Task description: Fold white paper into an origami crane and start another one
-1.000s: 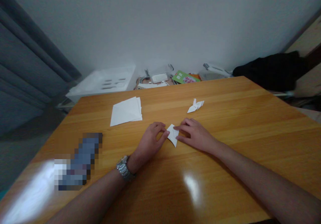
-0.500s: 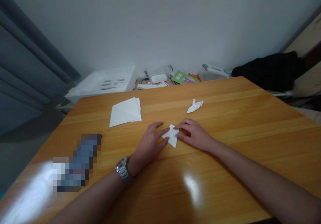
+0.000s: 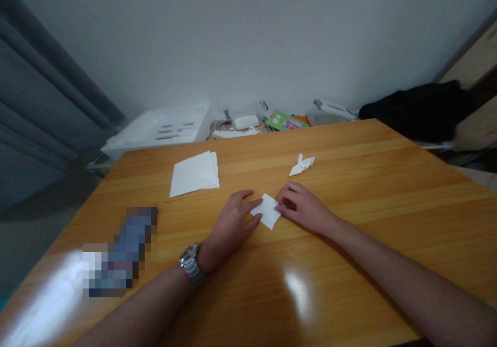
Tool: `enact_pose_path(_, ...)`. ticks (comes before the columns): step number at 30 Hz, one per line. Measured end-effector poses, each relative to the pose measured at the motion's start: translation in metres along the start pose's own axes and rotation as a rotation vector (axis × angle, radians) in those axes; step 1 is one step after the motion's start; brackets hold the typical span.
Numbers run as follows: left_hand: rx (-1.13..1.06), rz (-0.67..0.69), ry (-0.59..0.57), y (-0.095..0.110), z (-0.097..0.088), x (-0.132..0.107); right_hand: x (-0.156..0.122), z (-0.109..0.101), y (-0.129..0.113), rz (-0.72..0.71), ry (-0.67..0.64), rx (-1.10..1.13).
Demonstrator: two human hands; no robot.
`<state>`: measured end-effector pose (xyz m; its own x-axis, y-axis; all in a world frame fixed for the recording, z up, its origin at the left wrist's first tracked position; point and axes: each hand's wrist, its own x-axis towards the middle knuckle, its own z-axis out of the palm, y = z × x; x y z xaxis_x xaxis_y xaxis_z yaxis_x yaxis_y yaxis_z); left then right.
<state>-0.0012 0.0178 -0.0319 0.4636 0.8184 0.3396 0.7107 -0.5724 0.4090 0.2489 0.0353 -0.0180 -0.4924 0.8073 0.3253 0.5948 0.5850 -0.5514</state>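
Observation:
A small folded piece of white paper (image 3: 267,211) lies on the wooden table (image 3: 349,222) between my hands. My left hand (image 3: 231,222), with a metal watch on its wrist, rests flat with its fingers stretched onto the paper's left edge. My right hand (image 3: 305,207) has its fingers curled and pinched on the paper's right corner. A finished white folded paper figure (image 3: 301,164) sits farther back to the right, apart from both hands. A stack of white paper sheets (image 3: 194,173) lies at the back left.
A pixelated dark object (image 3: 120,248) lies on the table's left side. Beyond the far edge are a white plastic box (image 3: 159,127), a green booklet (image 3: 286,120) and small clutter. A black cloth (image 3: 419,109) lies at the right. A grey curtain (image 3: 34,109) hangs left.
The paper has been flattened and turned into a wider diamond shape. My left fingers have stretched out onto it, and my right fingers have drawn in to its right corner.

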Motion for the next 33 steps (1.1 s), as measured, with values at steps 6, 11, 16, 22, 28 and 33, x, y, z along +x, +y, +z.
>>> enact_pose_path(6, 0.025, 0.019, -0.013, 0.0019, -0.0016, -0.0003, -0.0004, 0.003, 0.0015, -0.073, 0.004, -0.008)
enact_pose_path(11, 0.047, 0.058, -0.017, 0.0021, -0.0011, -0.0003, 0.0, 0.0052, -0.002, -0.139, -0.001, 0.038)
enact_pose_path(16, 0.035, 0.071, -0.025, 0.0006, -0.0005, -0.0004, -0.0007, 0.0063, -0.0023, -0.188, -0.062, 0.101)
enact_pose_path(22, 0.017, 0.077, -0.034, 0.0018, -0.0019, -0.0006, -0.003, 0.0034, -0.0004, -0.165, -0.083, 0.152)
enact_pose_path(28, 0.007, 0.083, -0.027, 0.002, -0.0011, -0.0005, -0.0021, -0.0016, -0.0022, -0.158, -0.123, 0.191)
enact_pose_path(33, -0.007, 0.138, -0.039, 0.0052, -0.0047, 0.0004, -0.0017, -0.0024, -0.002, -0.153, -0.138, 0.2)
